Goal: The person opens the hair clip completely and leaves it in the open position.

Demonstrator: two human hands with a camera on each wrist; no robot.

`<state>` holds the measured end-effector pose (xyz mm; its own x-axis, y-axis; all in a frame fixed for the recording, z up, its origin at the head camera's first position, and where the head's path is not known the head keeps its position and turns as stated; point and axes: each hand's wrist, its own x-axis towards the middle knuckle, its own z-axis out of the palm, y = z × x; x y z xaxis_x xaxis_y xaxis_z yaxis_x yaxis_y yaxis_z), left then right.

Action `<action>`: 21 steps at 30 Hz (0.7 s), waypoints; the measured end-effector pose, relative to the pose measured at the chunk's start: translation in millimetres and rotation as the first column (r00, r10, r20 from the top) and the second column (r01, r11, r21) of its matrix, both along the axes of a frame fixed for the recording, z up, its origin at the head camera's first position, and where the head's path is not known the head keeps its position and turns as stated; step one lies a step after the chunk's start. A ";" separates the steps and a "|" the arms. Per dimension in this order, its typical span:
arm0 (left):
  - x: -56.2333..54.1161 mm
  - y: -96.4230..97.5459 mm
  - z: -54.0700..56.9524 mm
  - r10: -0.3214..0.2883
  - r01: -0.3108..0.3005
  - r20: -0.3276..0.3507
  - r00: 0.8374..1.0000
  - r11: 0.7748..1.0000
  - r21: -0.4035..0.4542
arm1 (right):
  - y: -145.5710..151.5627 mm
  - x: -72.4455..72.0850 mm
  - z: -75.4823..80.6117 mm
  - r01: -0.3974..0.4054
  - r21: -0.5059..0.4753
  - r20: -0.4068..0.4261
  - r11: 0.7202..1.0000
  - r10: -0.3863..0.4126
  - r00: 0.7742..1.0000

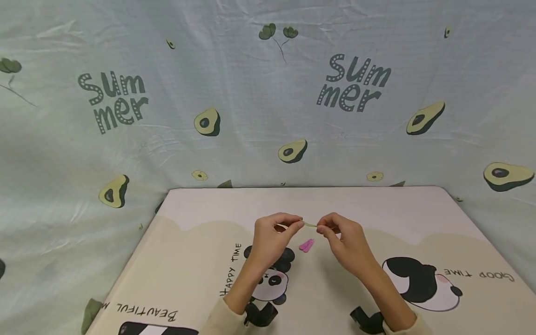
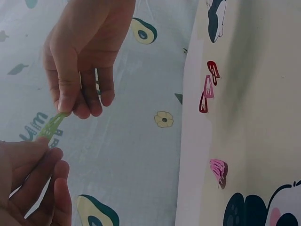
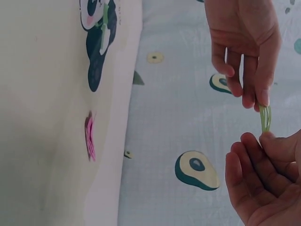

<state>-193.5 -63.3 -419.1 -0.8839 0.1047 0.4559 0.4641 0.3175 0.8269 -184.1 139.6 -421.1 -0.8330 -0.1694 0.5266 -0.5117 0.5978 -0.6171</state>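
Above the table (image 1: 201, 260), mid-air: green hair clip (image 1: 310, 225) pinched at one end by left hand (image 1: 270, 242), at the other by right hand (image 1: 345, 242), fingertips closed on it. Just below, pink clips (image 1: 306, 245) lying on the mat.

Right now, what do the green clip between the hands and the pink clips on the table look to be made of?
The slim green snap hair clip, pinched between left hand and right hand, looks like painted metal, thin and cut out inside. The pink hair clips look similar, matte, possibly plastic.
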 end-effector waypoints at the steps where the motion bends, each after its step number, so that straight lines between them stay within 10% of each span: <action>1: -0.3 -0.1 0.5 -0.004 0.004 -0.005 1.000 1.000 -0.005 | 0.4 0.4 0.1 -0.002 -0.006 0.007 1.000 0.002 1.000; 21: 3.5 -10.0 -2.3 -0.079 0.072 -0.081 0.994 0.994 -0.079 | 0.9 5.0 0.5 -0.030 -0.029 0.039 0.999 0.032 0.999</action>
